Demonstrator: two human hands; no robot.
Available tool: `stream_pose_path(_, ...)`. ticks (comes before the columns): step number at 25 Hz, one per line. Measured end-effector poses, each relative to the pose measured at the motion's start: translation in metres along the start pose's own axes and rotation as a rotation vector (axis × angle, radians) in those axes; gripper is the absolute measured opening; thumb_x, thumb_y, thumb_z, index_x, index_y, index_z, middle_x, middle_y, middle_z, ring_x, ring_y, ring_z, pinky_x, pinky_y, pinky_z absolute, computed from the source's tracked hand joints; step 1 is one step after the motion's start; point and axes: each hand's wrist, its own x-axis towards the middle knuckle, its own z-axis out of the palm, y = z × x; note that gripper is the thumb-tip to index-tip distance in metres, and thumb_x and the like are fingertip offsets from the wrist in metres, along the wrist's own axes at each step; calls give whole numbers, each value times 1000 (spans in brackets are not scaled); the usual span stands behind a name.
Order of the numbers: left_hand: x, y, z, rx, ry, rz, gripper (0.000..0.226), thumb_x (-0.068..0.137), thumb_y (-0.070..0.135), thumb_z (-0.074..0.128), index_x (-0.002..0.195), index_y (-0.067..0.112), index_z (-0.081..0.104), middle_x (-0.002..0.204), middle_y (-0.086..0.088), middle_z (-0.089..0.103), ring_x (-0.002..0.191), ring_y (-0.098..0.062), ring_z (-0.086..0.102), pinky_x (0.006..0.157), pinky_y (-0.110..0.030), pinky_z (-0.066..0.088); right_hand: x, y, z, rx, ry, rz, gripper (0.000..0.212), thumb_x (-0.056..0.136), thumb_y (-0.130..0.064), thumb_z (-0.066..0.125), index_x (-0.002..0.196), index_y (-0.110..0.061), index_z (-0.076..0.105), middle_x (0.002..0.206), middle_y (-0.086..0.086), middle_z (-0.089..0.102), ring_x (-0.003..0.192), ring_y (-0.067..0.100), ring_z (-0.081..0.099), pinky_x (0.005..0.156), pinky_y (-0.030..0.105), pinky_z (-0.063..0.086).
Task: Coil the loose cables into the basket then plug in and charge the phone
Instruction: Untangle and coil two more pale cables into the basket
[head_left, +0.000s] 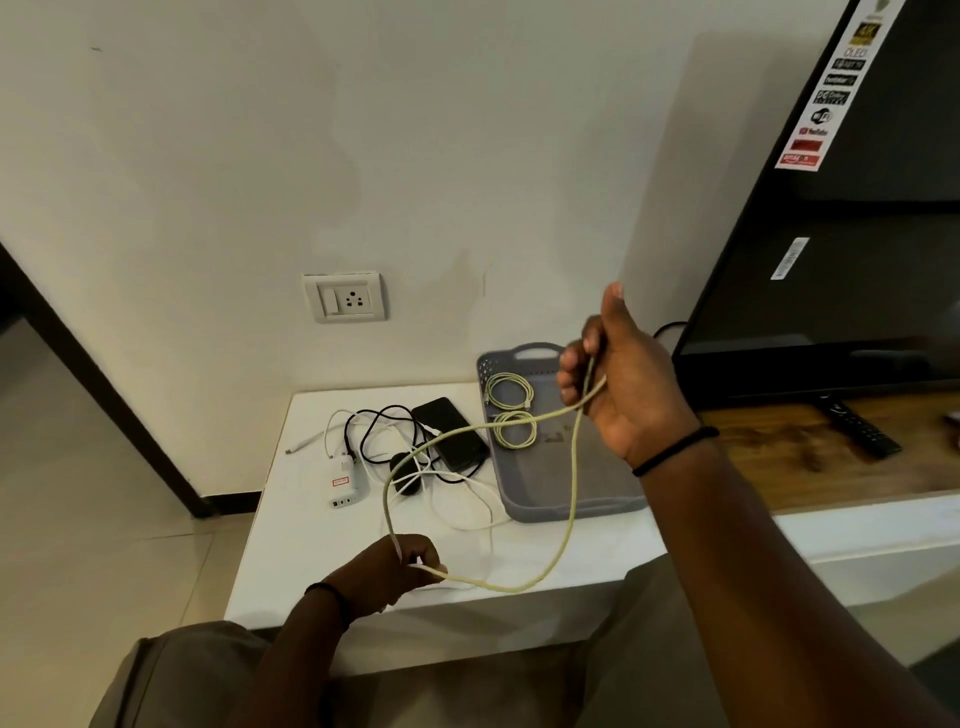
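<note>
right hand (621, 379), right of centre, clenched on a pale green cable (571, 467); left hand (389, 569), lower centre, pinches the same cable, which loops between them above the white worktop (311, 545). grey basket (545, 499) at centre holds two coiled cables (511, 408). phone (449, 431) lies just left of it among loose cables (379, 436).

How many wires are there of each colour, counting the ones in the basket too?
Pale green braided cables: 3, two coiled in the grey plastic basket, one held by the left hand and right hand.
White cables: 2, as far as the tangle shows.
Black cables: 1 in the tangle.
Total: 6
</note>
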Motion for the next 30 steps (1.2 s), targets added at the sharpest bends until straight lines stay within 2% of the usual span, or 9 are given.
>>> stream_pose_path(3, -5, -5, -2, 120, -90, -18, 27, 75, 32, 82, 97, 28, 67, 78, 18, 63, 69, -1, 57, 66, -15, 47, 2, -2, -3, 25, 49, -13, 56, 96, -61, 39, 58, -20, 45, 49, -2, 49, 41, 11, 41, 43, 20, 34)
stream_pose_path(6, -9, -14, -7, 132, -122, 9, 51, 63, 51, 85, 109, 36, 68, 115, 17, 66, 108, 5, 57, 97, -14, 40, -3, -12, 8, -7, -29, -55, 55, 96, -61, 38, 58, -20, 44, 49, -2, 48, 40, 11, 39, 43, 19, 31)
stream_pose_path(9, -11, 12, -7, 44, -122, 67, 29, 76, 34, 80, 104, 35, 73, 116, 19, 68, 115, 2, 58, 102, -20, 40, -8, -9, 19, -62, -72, -62, 56, 97, -59, 37, 60, -18, 44, 49, 1, 52, 41, 13, 43, 45, 21, 35)
stream_pose_path(12, -14, 57, 2, -216, -107, 180, 59, 77, 16, 81, 130, 24, 56, 132, 10, 62, 129, -7, 51, 110, -29, 41, -13, 5, 25, -111, -70, -56, 56, 97, -59, 38, 61, -17, 45, 51, 4, 54, 42, 15, 45, 45, 24, 37)
stream_pose_path(15, -26, 115, 2, -458, -9, 367, 77, 80, 33, 76, 144, 10, 39, 146, -7, 50, 137, -17, 44, 111, -31, 38, -26, 20, 36, -136, -153, -26, 55, 97, -57, 38, 62, -15, 46, 51, 6, 54, 41, 16, 45, 45, 25, 37)
stream_pose_path(18, -40, 157, 0, -502, 72, 509, 51, 91, 48, 58, 115, 3, 61, 104, -16, 69, 103, -31, 66, 94, -34, 51, -40, 19, 50, -133, -275, -29, 55, 94, -58, 40, 63, -13, 44, 50, 5, 50, 40, 16, 41, 43, 23, 36)
stream_pose_path(21, -45, 167, 0, -529, 143, 528, 37, 96, 45, 51, 82, 14, 64, 57, -1, 41, 50, -17, 41, 53, -30, 43, -37, -5, 54, -106, -316, -113, 56, 90, -62, 35, 59, -17, 42, 47, 1, 44, 39, 14, 33, 43, 21, 31)
stream_pose_path(24, -34, 142, -2, -452, 184, 431, 37, 92, 47, 47, 73, 17, 57, 58, 0, 33, 51, -12, 29, 47, -29, 27, -25, -37, 46, 35, -222, -210, 61, 100, -56, 30, 52, -20, 40, 41, -3, 35, 34, 12, 25, 40, 20, 21)
stream_pose_path(30, -12, 71, -9, -249, 283, 224, 45, 84, 58, 48, 70, 17, 62, 53, 6, 41, 49, -9, 38, 48, -22, 40, -21, -64, 26, 152, -72, -369, 58, 101, -52, 32, 56, -17, 39, 42, -3, 34, 35, 12, 28, 40, 18, 25)
